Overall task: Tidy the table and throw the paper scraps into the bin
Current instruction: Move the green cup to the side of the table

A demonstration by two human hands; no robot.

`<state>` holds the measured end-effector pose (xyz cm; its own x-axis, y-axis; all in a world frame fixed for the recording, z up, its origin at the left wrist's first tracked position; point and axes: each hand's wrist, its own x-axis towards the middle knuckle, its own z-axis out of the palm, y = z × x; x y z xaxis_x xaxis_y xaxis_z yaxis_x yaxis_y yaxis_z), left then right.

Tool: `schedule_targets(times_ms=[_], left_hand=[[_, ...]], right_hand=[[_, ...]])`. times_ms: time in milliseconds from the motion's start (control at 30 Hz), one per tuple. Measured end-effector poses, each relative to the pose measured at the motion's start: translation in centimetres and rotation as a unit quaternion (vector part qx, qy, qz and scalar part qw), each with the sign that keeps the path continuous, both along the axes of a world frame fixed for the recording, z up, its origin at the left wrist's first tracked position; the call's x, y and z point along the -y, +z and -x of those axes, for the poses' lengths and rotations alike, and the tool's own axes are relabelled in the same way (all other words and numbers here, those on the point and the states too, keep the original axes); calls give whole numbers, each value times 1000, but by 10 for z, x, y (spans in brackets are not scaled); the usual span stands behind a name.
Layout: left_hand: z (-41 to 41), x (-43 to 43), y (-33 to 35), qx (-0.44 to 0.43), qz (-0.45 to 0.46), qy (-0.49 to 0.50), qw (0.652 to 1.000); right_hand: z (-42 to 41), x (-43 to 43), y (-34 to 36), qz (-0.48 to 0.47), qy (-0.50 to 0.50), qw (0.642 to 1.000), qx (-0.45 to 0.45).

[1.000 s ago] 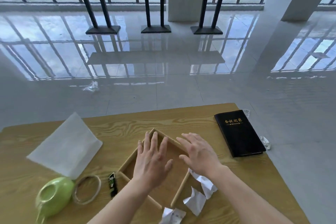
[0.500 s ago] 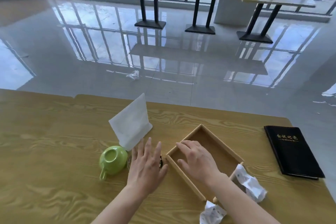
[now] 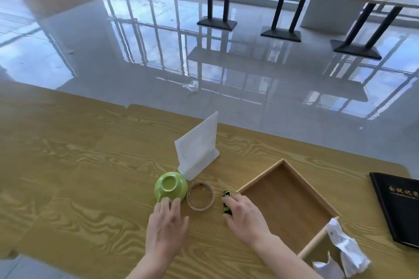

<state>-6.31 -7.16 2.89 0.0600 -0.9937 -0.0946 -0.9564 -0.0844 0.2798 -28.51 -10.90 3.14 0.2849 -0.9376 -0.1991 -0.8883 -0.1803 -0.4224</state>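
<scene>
At the near edge of the yellow wood-grain surface (image 3: 90,176), my right grip (image 3: 248,219) curls its fingers onto the small black-and-green oblong piece (image 3: 226,201), just left of the shallow square wooden tray (image 3: 259,175). It seems to pinch the piece's near end. My left grip (image 3: 166,229) is spread flat and holds nothing, its fingertips at the lime-green ceramic cup (image 3: 172,186) beside the thin brown ring (image 3: 200,207). The crumpled white paper scraps (image 3: 347,249) lie at the tray's near corner, well to the right of both grips, and no bin shows.

To do this step well, I judge I should nip the piece by its long sides, lift it straight up and set it in the tray. Then I should gather the scraps in one closing sweep so none drop.

Half a second ago my right grip lay on the tray's left wall and my left was over the ring. Both have shifted left since.
</scene>
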Motion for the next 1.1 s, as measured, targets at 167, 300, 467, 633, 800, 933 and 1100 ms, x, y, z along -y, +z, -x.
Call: schedule_targets(times_ms=[167,300,467,633,800,933,1100], left_hand=[[-37,8,-16,-94,-30,151,984],[-50,26,-28,-168,-68,231,956],[-57,38,-35,-177,-33,234,955],[-66,33,-30,-224,12,268,937],[-76,19,-13,-499,-29,330,801],[-80,5,3,-589,-146,338,720],[-79,-15,3,-610,-248,327,678]], right_hand=[[-48,11,-8,-38,24,999,10],[-70,17,-14,-64,26,998,12],[-79,19,-16,-70,2,997,40],[-75,18,-16,-87,-34,993,78],[-82,24,-9,-107,-72,975,182],[-93,30,-4,-158,-40,958,237],[-94,33,-9,-144,-44,971,184]])
